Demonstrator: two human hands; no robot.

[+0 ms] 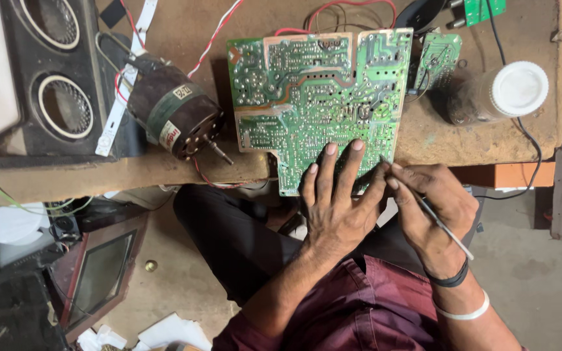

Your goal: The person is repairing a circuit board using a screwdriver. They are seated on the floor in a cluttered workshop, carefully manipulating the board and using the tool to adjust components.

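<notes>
A large green circuit board lies solder side up on the brown worktop, its lower edge overhanging the person's lap. The left hand is spread flat, fingers wide, pressing the board's lower part down. The right hand is closed in a pinch around a thin metal probe, whose tip sits at the board's lower right edge, just beside the left fingertips. Judging from this, the work on the board is under way rather than finished: wires are attached at its top edge, and a smaller green board rests beside it. A dark motor lies to the left and a white-capped jar to the right, both untouched.
</notes>
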